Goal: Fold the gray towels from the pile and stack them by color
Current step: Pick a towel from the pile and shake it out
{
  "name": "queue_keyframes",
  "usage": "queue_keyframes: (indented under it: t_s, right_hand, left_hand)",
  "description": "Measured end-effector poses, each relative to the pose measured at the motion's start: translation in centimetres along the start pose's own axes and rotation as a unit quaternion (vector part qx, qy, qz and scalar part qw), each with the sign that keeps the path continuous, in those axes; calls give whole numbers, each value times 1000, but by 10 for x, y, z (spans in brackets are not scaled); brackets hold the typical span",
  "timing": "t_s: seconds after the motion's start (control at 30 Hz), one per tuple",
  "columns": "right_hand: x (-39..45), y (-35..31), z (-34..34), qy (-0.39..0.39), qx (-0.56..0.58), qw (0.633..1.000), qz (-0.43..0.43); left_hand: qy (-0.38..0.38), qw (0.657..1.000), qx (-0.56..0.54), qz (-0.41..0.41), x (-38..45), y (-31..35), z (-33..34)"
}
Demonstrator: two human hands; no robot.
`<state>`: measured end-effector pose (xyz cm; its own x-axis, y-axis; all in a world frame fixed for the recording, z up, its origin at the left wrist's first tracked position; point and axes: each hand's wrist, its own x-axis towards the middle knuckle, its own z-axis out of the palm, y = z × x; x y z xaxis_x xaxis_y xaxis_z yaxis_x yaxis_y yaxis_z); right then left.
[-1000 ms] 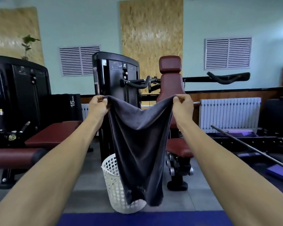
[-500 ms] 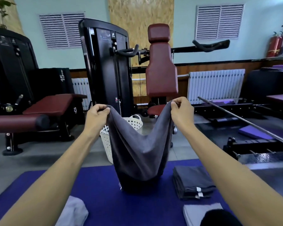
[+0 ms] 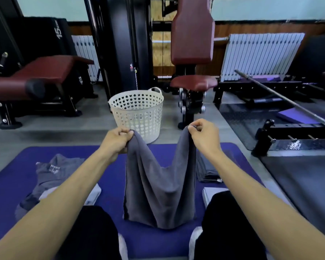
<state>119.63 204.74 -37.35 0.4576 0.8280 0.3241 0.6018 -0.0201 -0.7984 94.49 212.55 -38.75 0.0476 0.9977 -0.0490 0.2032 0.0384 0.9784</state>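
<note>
While pinched at its two upper corners by the left hand (image 3: 115, 140) and the right hand (image 3: 204, 132), fingers curled tight on the cloth, hangs slack between them as a dark gray towel (image 3: 159, 188), lower edge touching the blue mat (image 3: 109, 166) between the knees. Long axis roughly vertical, top edge sagging in a V, face turned toward the viewer. Judged partway through: folded dark stack (image 3: 207, 170) and lighter folded towel (image 3: 211, 193) at right, unfolded pile (image 3: 51, 172) left, white basket (image 3: 137, 112) beyond.
</note>
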Motion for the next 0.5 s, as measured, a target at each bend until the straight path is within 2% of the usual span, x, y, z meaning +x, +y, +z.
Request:
queue_keyframes:
  t_s: [0.2, 0.4, 0.5]
  right_hand:
    - [23, 72, 65, -143, -154, 976, 54]
    - [70, 133, 133, -369, -251, 890, 92]
    - [87, 159, 177, -419, -249, 866, 112]
  left_hand:
    - [-50, 987, 96, -116, 56, -77, 11]
    - [-93, 954, 182, -221, 128, -162, 34]
    - [-114, 939, 213, -246, 163, -201, 44]
